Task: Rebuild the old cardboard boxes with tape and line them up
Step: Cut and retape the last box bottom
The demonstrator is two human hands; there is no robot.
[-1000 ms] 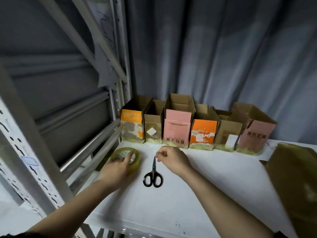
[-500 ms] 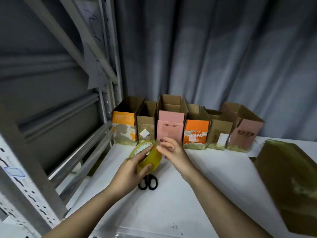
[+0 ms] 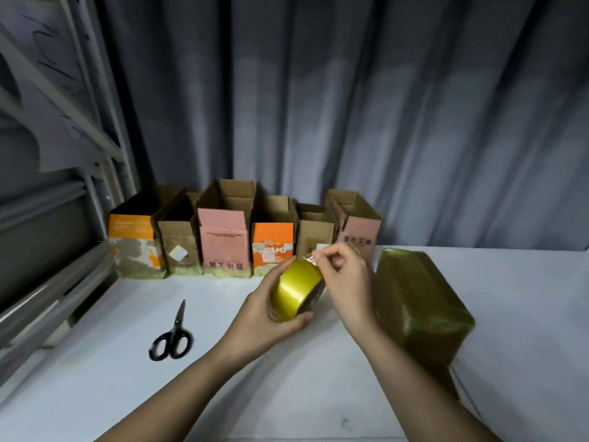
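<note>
The left hand (image 3: 264,317) grips the tape roll (image 3: 294,290) from below, fingers curled around its outer face, and holds it above the table (image 3: 223,393). The right hand (image 3: 347,279) pinches the crumpled loose end (image 3: 310,259) of the tape at the top of the roll, between thumb and forefinger; the remaining fingers are curled.

All positions below are given relative to the roll.

- Behind the roll, six open-topped boxes stand upright in a row against the curtain (image 3: 350,106). Left to right: an orange-and-worn box (image 3: 135,247), a plain brown box (image 3: 178,247), a tall pink box (image 3: 224,240), a box with an orange front (image 3: 272,244), a second brown box (image 3: 315,236), and a pink box (image 3: 360,228) angled slightly. Adjacent boxes touch or stand just beside each other. The right hand partly hides the fifth box.
- Right of the roll, just beside the right hand, a tape-wrapped box (image 3: 420,304) lies on the table, closed, its surface glossy olive.
- Left of the roll and nearer the camera, scissors (image 3: 173,334) with black handles lie flat on the table, blades closed and pointing toward the row.
- Far left, a metal shelving frame (image 3: 79,90) stands at the table edge.
</note>
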